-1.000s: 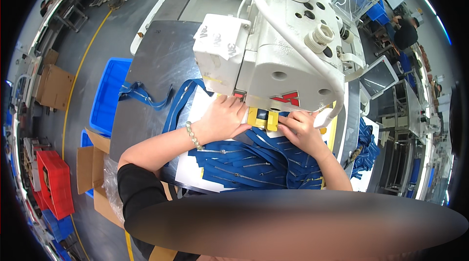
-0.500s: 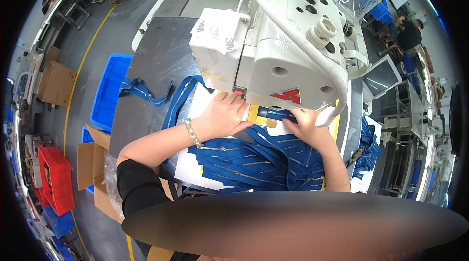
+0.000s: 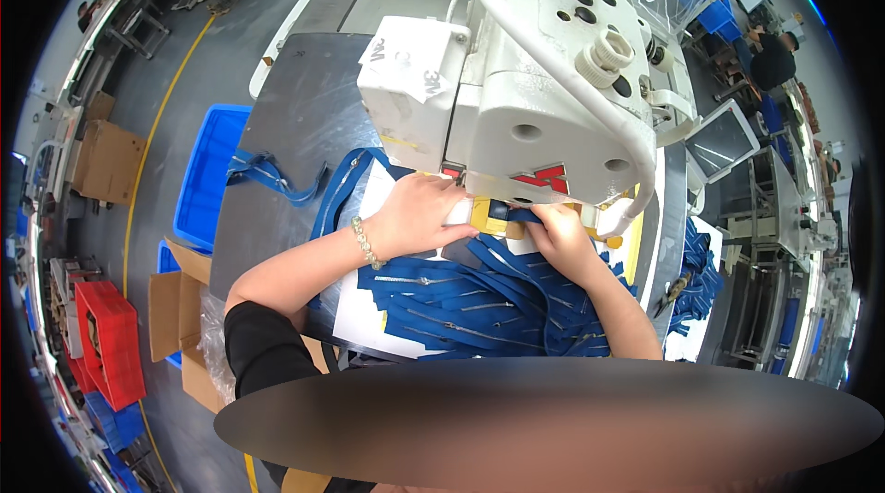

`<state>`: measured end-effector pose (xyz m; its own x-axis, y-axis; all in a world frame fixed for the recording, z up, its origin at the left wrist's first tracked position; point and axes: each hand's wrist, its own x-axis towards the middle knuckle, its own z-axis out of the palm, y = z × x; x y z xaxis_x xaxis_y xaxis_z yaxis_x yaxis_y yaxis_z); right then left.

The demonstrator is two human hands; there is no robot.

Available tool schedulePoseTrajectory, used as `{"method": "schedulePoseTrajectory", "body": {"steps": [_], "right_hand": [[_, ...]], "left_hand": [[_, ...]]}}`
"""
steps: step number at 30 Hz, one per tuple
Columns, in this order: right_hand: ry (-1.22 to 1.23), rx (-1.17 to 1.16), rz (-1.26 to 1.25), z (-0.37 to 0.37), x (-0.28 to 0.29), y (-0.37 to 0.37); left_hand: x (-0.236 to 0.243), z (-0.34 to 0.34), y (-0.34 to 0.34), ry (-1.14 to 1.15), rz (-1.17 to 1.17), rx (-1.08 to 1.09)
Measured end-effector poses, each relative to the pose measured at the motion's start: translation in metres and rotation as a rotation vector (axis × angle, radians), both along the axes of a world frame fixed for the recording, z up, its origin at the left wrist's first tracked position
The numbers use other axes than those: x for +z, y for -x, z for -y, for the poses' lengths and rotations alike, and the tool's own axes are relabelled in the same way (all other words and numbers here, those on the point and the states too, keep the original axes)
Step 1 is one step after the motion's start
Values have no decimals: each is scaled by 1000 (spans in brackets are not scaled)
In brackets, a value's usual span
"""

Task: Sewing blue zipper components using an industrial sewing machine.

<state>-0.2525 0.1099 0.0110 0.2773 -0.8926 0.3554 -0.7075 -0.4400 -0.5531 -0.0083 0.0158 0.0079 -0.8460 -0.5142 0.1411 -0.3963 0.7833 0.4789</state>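
Beneath the head of a white sewing machine (image 3: 539, 129), both my hands work beside a yellow guide plate (image 3: 486, 216). My left hand (image 3: 419, 213), a beaded bracelet at its wrist, lies flat left of the plate, thumb stretched along its near edge; its fingertips reach partly under the machine. A blue zipper strip (image 3: 336, 189) runs up to this hand from the left. My right hand (image 3: 560, 237) pinches a blue zipper (image 3: 524, 214) at the plate's right side, thumb and fingers closed. Many blue zippers (image 3: 461, 304) with metal teeth lie heaped just below my hands.
More blue zippers (image 3: 696, 281) pile up at the right, scissors beside them. A blue bin (image 3: 207, 184) and an open cardboard box (image 3: 180, 318) stand left of the table. A tablet screen (image 3: 724, 142) is at the right; a person (image 3: 772, 59) sits farther back.
My right hand has shifted slightly left, closer to the yellow plate, and covers more of the zipper. My left hand stays almost where it was.
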Motion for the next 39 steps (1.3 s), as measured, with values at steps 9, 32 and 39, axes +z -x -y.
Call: {"method": "schedulePoseTrajectory", "body": {"steps": [9,32,39], "right_hand": [[-133,10,21,11,6,1],[200,313,-861,-60,97,-15],[349,149,-913,-63,100,-17]], "left_hand": [[1,1,1,-54,-62,-4],[6,-7,4,132,-48,-260],[-2,-8,14,214,-86,-218]]}}
